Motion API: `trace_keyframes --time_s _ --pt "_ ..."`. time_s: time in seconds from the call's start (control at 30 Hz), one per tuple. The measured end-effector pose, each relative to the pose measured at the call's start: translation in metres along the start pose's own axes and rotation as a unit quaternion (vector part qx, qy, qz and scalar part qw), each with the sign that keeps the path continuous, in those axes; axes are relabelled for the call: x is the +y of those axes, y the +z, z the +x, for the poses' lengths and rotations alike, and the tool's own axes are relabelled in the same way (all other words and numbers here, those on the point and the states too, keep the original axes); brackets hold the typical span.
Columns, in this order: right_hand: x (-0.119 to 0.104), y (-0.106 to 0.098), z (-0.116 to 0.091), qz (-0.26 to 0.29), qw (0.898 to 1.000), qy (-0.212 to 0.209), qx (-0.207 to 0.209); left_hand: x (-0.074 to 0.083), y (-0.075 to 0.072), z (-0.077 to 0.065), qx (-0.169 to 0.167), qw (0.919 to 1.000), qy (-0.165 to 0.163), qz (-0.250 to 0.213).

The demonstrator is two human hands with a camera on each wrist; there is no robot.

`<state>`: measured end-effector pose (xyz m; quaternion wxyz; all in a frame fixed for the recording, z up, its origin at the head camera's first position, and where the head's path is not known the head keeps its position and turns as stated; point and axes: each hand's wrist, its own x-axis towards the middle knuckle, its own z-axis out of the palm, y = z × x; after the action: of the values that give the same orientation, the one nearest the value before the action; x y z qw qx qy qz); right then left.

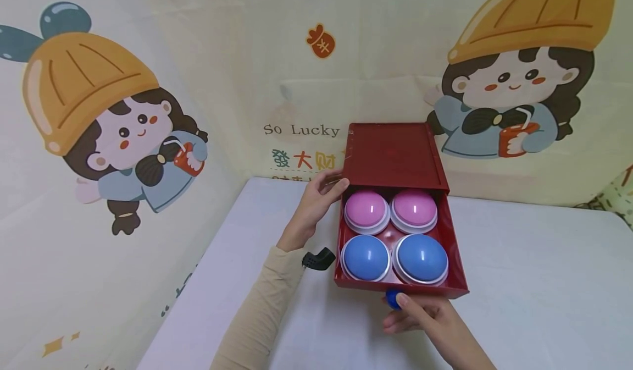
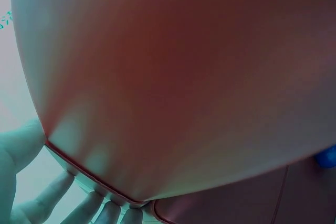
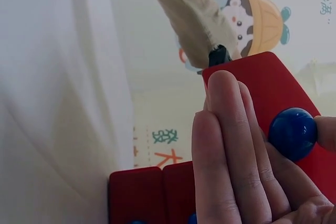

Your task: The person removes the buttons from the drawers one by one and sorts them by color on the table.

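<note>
A red drawer cabinet [image 1: 393,155] stands by the back wall, its wide top drawer [image 1: 401,287] pulled out toward me. Inside sit round, dome-topped pieces with pale rims: two pink domes [image 1: 414,208] at the back and two blue domes [image 1: 422,257] in front. My left hand [image 1: 312,205] rests against the cabinet's left side, with mostly straight fingers [image 2: 50,195] laid along its wall. Below the drawer front, my right hand [image 1: 427,318] pinches the round blue knob [image 3: 293,134] between thumb and index finger. Its other fingers [image 3: 226,145] extend alongside.
Lower red drawer fronts [image 3: 135,192] with blue knobs show in the right wrist view. A white cloth covers the table [image 1: 534,282]. Behind it hangs a cream backdrop [image 1: 277,40] with cartoon figures and lettering. A black device [image 1: 318,259] sits at my left wrist.
</note>
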<state>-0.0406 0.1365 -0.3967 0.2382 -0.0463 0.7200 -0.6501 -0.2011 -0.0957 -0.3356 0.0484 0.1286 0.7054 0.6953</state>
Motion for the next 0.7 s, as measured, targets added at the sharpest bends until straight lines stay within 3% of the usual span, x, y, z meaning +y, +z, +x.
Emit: trace_keyframes --time_s 0.23,0.4,0.7 --pt "0.003 -0.001 -0.001 0.002 1.000 -0.012 -0.012 0.001 0.001 -0.001 0.000 1.0000 0.003 0.005" --pt "0.005 -0.001 0.000 0.012 1.000 0.003 -0.010 -0.002 0.001 0.001 0.000 1.0000 0.003 0.005" --pt "0.008 -0.001 0.002 0.012 1.000 0.002 -0.003 -0.025 -0.004 0.012 0.011 0.9998 0.014 -0.006"
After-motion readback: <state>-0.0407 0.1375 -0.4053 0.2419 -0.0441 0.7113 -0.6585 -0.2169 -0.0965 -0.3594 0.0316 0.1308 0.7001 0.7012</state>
